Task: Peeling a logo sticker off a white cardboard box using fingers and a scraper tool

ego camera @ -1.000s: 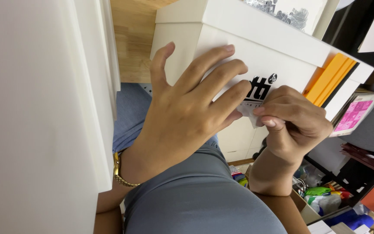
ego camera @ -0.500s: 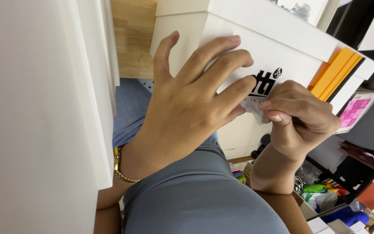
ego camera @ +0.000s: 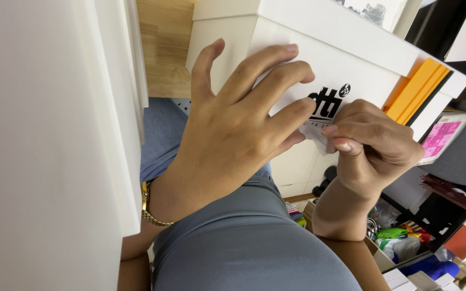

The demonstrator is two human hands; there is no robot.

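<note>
Hands on white box [ego camera: 276,32] — left hand [ego camera: 233,134] spread flat, right hand [ego camera: 373,148] pinching clear sticker [ego camera: 315,134].

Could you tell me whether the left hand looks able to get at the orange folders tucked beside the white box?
Probably not directly. The left hand lies spread flat on the white box, and the right hand, pinching a clear strip, sits between it and the orange folders.

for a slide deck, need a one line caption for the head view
Left hand pressed flat on a white box while the right hand pinches a clear film at its black sticker.
</note>
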